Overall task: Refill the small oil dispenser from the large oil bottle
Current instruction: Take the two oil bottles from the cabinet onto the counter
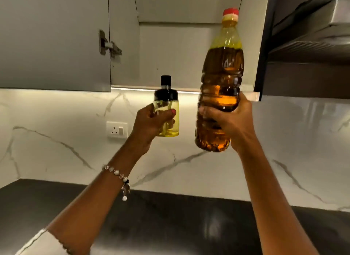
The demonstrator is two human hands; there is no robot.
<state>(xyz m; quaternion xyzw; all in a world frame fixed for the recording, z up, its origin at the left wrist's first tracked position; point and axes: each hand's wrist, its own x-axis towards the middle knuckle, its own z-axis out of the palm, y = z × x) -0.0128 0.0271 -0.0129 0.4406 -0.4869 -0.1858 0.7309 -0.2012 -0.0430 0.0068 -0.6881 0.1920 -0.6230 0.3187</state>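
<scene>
My hands have open air above the counter [170, 216]. An open cabinet door [55, 38] hangs upper left. The hood [310, 36] crowds the right.

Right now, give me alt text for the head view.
Both hands are raised before the wall cupboards: the left hand grips the small oil dispenser, black lid on, and the right hand grips the large oil bottle, red cap on, above a dark counter.
</scene>
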